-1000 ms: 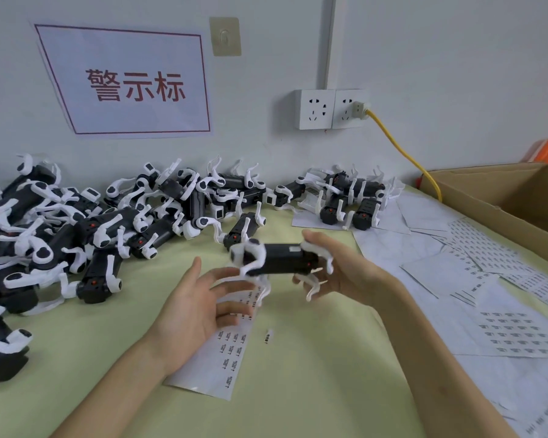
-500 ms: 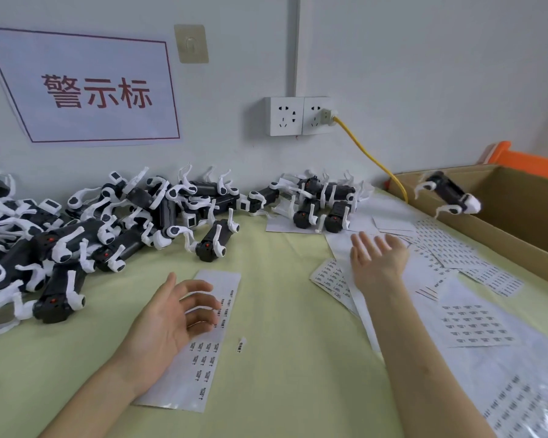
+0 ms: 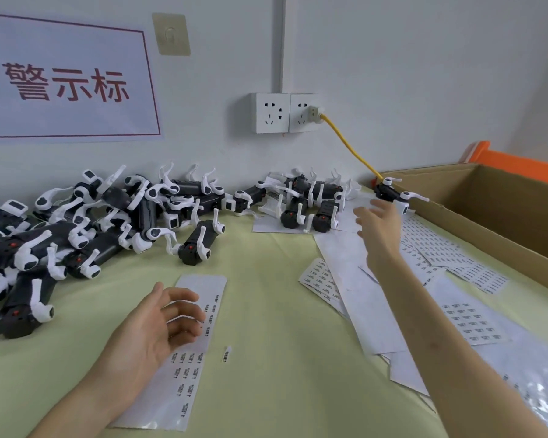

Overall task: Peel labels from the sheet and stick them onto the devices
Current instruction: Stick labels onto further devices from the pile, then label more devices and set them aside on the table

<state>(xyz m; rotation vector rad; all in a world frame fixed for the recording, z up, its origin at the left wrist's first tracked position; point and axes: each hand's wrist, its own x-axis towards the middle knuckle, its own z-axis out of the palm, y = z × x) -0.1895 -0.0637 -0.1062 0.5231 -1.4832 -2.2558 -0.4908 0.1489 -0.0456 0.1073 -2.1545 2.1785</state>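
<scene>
My left hand (image 3: 159, 327) hovers open, fingers curled, over a long label sheet (image 3: 203, 298) on the green table. A single peeled label (image 3: 227, 354) lies just right of the sheet. My right hand (image 3: 378, 222) is stretched out with fingers spread and holds nothing. Just past its fingertips, a black device with white levers (image 3: 393, 194) sits at the near-left corner of the cardboard box (image 3: 494, 245); I cannot tell whether the fingers touch it. Several more devices are piled at the left (image 3: 76, 241), and one lies apart (image 3: 200, 245).
A smaller group of devices (image 3: 310, 207) sits on paper by the wall. Several label sheets (image 3: 469, 320) cover the table's right side. Wall sockets (image 3: 283, 112) feed a yellow cable (image 3: 348, 147) that runs down behind the box. An orange crate (image 3: 519, 162) stands behind it.
My right hand let go of the device it held; the device was in the air by the box and is now at the box's corner. The right hand reached further out. The left hand stayed over the sheet.
</scene>
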